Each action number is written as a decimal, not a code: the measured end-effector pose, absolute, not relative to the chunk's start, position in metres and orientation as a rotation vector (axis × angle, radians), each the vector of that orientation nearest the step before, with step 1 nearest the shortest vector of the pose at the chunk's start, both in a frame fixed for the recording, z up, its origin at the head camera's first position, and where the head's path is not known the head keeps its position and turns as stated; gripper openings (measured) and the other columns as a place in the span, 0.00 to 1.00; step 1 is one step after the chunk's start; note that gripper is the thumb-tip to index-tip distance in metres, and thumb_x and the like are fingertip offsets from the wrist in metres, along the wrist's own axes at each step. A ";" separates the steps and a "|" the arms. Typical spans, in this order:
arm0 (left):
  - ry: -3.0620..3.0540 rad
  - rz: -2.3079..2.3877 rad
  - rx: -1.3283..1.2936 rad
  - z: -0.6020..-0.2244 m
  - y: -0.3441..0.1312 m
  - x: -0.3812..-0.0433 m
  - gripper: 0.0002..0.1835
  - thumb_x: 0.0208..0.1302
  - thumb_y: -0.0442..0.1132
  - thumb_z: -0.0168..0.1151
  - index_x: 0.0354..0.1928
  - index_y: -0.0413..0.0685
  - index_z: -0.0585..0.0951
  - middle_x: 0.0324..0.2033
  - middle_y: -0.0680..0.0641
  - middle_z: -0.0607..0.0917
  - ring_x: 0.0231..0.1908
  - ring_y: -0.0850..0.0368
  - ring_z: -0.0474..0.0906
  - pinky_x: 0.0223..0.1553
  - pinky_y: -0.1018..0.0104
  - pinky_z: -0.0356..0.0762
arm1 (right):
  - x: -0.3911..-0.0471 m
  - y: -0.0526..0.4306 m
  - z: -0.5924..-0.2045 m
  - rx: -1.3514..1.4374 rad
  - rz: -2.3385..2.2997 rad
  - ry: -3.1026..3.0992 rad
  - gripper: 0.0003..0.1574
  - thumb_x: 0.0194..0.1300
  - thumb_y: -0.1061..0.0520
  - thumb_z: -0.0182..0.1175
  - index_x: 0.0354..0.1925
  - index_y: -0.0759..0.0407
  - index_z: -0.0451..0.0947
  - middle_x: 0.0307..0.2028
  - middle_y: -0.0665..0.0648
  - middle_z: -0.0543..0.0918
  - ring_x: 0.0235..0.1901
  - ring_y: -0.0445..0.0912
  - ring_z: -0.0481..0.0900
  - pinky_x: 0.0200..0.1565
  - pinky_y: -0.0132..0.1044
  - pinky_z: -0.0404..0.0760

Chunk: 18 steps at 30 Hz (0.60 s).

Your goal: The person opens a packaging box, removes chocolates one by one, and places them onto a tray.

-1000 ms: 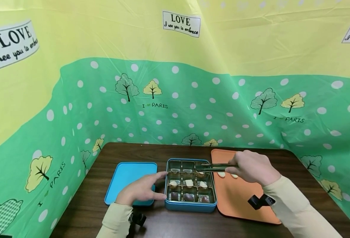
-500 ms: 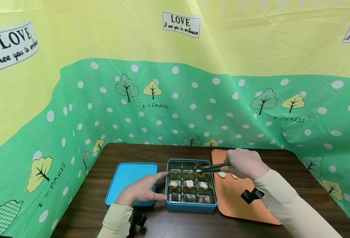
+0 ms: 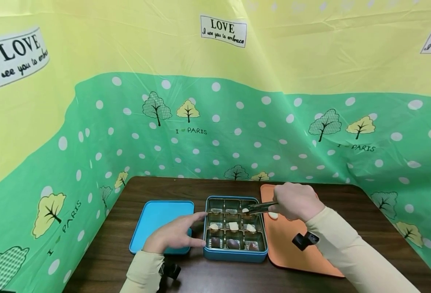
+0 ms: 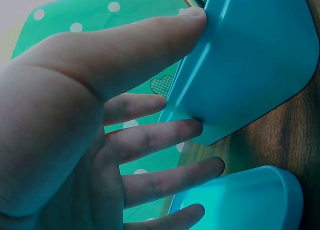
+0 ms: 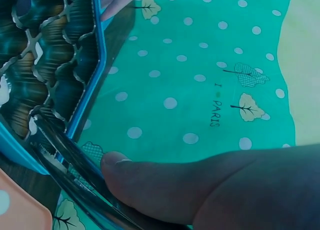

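Observation:
A blue tin [image 3: 235, 256] with a nine-compartment insert stands mid-table. My right hand [image 3: 297, 200] grips dark tongs [image 3: 261, 208], their tips down in the far right compartment. A small white piece [image 3: 245, 210] lies at those tips; the right wrist view shows the tongs [image 5: 65, 145] spread apart beside it. White pieces [image 3: 234, 226] sit in the middle row, dark brown ones [image 3: 234, 243] in the near row. At the tin's left side my left hand [image 3: 173, 232] has its fingers extended, thumb tip touching the wall in the left wrist view.
Left of the tin lies a blue lid [image 3: 160, 211], partly under my left hand. An orange tray [image 3: 288, 244] is on the right, with a white slice [image 3: 273, 215] on it. A patterned curtain [image 3: 215, 154] hangs behind the brown table [image 3: 186, 272].
My right hand has moved left, and the tongs have gone from lying nearly level to tipping down into the far right compartment. The left hand and the tin stay in place.

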<state>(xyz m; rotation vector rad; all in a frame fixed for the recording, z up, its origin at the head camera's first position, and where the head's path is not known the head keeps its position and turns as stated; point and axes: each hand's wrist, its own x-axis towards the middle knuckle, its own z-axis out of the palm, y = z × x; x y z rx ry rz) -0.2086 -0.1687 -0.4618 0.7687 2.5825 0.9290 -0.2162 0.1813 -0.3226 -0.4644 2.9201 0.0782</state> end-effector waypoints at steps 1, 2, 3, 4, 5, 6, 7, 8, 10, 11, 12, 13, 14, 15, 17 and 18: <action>2.581 0.931 0.766 -0.462 -0.169 -0.209 0.49 0.66 0.57 0.73 0.81 0.47 0.62 0.74 0.43 0.72 0.72 0.41 0.70 0.69 0.39 0.71 | -0.216 0.181 -0.322 -0.462 0.069 2.920 0.25 0.71 0.43 0.69 0.15 0.38 0.81 0.12 0.43 0.70 0.15 0.41 0.66 0.21 0.36 0.62; 2.580 0.932 0.763 -0.462 -0.169 -0.208 0.49 0.66 0.57 0.73 0.81 0.47 0.62 0.75 0.43 0.72 0.72 0.41 0.70 0.69 0.39 0.71 | -0.216 0.181 -0.321 -0.459 0.059 2.920 0.25 0.71 0.43 0.69 0.15 0.37 0.81 0.12 0.43 0.70 0.15 0.41 0.67 0.21 0.36 0.63; 2.580 0.933 0.761 -0.462 -0.169 -0.208 0.49 0.66 0.57 0.73 0.81 0.48 0.62 0.75 0.43 0.72 0.73 0.41 0.70 0.69 0.39 0.71 | -0.216 0.181 -0.321 -0.460 0.050 2.920 0.25 0.70 0.43 0.69 0.15 0.38 0.81 0.11 0.43 0.71 0.15 0.41 0.67 0.21 0.36 0.63; 2.581 0.932 0.759 -0.462 -0.169 -0.208 0.49 0.66 0.57 0.73 0.81 0.48 0.62 0.75 0.43 0.72 0.73 0.41 0.70 0.69 0.39 0.71 | -0.216 0.181 -0.321 -0.461 0.043 2.920 0.25 0.70 0.43 0.70 0.15 0.38 0.81 0.11 0.43 0.71 0.15 0.41 0.68 0.21 0.36 0.64; 2.582 0.931 0.758 -0.462 -0.168 -0.208 0.49 0.66 0.57 0.73 0.81 0.48 0.62 0.75 0.43 0.72 0.73 0.41 0.70 0.69 0.39 0.71 | -0.216 0.181 -0.321 -0.461 0.042 2.919 0.25 0.70 0.44 0.70 0.15 0.39 0.81 0.11 0.43 0.71 0.15 0.41 0.69 0.21 0.36 0.64; 2.582 0.931 0.756 -0.462 -0.168 -0.208 0.49 0.66 0.57 0.73 0.81 0.48 0.62 0.75 0.43 0.72 0.73 0.41 0.70 0.69 0.39 0.71 | -0.216 0.181 -0.321 -0.459 0.041 2.920 0.25 0.70 0.44 0.70 0.15 0.39 0.81 0.11 0.44 0.72 0.15 0.41 0.69 0.21 0.37 0.65; 2.584 0.929 0.754 -0.462 -0.168 -0.208 0.49 0.66 0.57 0.73 0.81 0.48 0.62 0.75 0.43 0.72 0.73 0.41 0.70 0.69 0.39 0.71 | -0.216 0.180 -0.321 -0.458 0.044 2.919 0.25 0.70 0.44 0.70 0.15 0.40 0.81 0.11 0.44 0.72 0.15 0.41 0.69 0.21 0.37 0.65; 2.587 0.925 0.754 -0.462 -0.168 -0.207 0.49 0.66 0.58 0.73 0.81 0.48 0.62 0.74 0.43 0.72 0.73 0.41 0.70 0.69 0.39 0.71 | -0.216 0.180 -0.321 -0.457 0.048 2.920 0.25 0.70 0.44 0.70 0.15 0.40 0.80 0.11 0.44 0.71 0.15 0.41 0.69 0.21 0.37 0.66; 2.590 0.921 0.755 -0.462 -0.168 -0.207 0.49 0.66 0.58 0.73 0.81 0.48 0.62 0.74 0.43 0.73 0.73 0.41 0.70 0.69 0.39 0.71 | -0.216 0.179 -0.321 -0.461 0.058 2.925 0.26 0.70 0.44 0.70 0.15 0.42 0.79 0.12 0.44 0.71 0.15 0.42 0.69 0.21 0.38 0.66; 2.591 0.921 0.755 -0.462 -0.168 -0.207 0.49 0.66 0.58 0.73 0.81 0.48 0.62 0.74 0.43 0.73 0.73 0.42 0.70 0.69 0.39 0.71 | -0.216 0.178 -0.321 -0.464 0.064 2.927 0.26 0.70 0.44 0.70 0.15 0.42 0.79 0.12 0.45 0.72 0.15 0.42 0.69 0.21 0.38 0.67; 2.592 0.921 0.755 -0.461 -0.168 -0.207 0.49 0.66 0.58 0.73 0.81 0.47 0.62 0.74 0.43 0.73 0.73 0.42 0.70 0.69 0.39 0.71 | -0.217 0.178 -0.321 -0.468 0.068 2.931 0.26 0.70 0.45 0.71 0.15 0.43 0.79 0.12 0.45 0.71 0.15 0.42 0.69 0.20 0.38 0.67; 2.593 0.922 0.755 -0.461 -0.168 -0.207 0.49 0.66 0.58 0.73 0.81 0.47 0.62 0.74 0.43 0.73 0.73 0.42 0.70 0.69 0.39 0.71 | -0.217 0.177 -0.321 -0.474 0.070 2.933 0.26 0.70 0.45 0.70 0.15 0.43 0.78 0.12 0.45 0.71 0.15 0.42 0.69 0.20 0.38 0.67; 2.591 0.927 0.754 -0.461 -0.168 -0.207 0.49 0.66 0.57 0.73 0.81 0.47 0.62 0.74 0.43 0.73 0.73 0.41 0.70 0.69 0.39 0.71 | -0.217 0.176 -0.321 -0.477 0.072 2.936 0.27 0.70 0.45 0.70 0.15 0.44 0.78 0.12 0.45 0.71 0.15 0.42 0.69 0.20 0.38 0.67; 2.591 0.929 0.752 -0.461 -0.168 -0.207 0.49 0.66 0.57 0.73 0.81 0.47 0.62 0.74 0.43 0.73 0.73 0.41 0.70 0.69 0.39 0.71 | -0.217 0.176 -0.321 -0.477 0.074 2.938 0.27 0.70 0.45 0.70 0.14 0.45 0.77 0.12 0.46 0.71 0.15 0.43 0.70 0.20 0.38 0.67; 2.589 0.933 0.748 -0.461 -0.168 -0.207 0.49 0.66 0.57 0.73 0.81 0.47 0.62 0.74 0.43 0.72 0.73 0.41 0.69 0.70 0.39 0.70 | -0.216 0.174 -0.320 -0.476 0.075 2.940 0.27 0.70 0.46 0.70 0.14 0.45 0.77 0.12 0.46 0.71 0.15 0.43 0.70 0.20 0.38 0.67; 2.589 0.932 0.746 -0.461 -0.168 -0.208 0.49 0.66 0.57 0.73 0.81 0.47 0.62 0.74 0.43 0.73 0.73 0.41 0.69 0.70 0.39 0.70 | -0.216 0.173 -0.320 -0.472 0.075 2.937 0.27 0.70 0.46 0.70 0.14 0.46 0.77 0.12 0.46 0.71 0.15 0.43 0.71 0.20 0.38 0.67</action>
